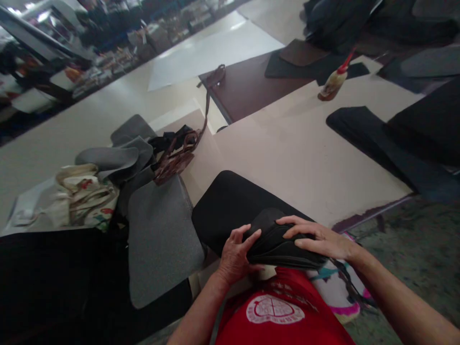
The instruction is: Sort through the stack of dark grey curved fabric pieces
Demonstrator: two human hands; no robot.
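From the head camera, looking down over a red garment (276, 330) with a white printed emblem, at two bare hands on a folded black piece (268, 244) at the near edge of a worktable, close to the wearer's body. At its left end, held narrowly between thumb and fingers of the left hand (235, 256). Across its top, pressed by the bent, slightly parted fingers of the right hand (321, 237); hard to tell, in this blurred view, whether gripped there or only steadied. Just behind and partly beneath, a smooth black panel (230, 206) with rounded corners. To the left, beside that, a gray panel (161, 244), then a heap of brown straps (176, 165), layered gray pieces (108, 158) and a crumpled cream cloth (88, 196) with red and green markings. Beyond the hands, a broad pale board (280, 148); on its far part, a leaning bottle (332, 86) with a red nozzle. To the right, dark flat pieces (366, 134). Farther back, a dark reddish-brown sheet (247, 91) and a shiny white sheet (215, 52).
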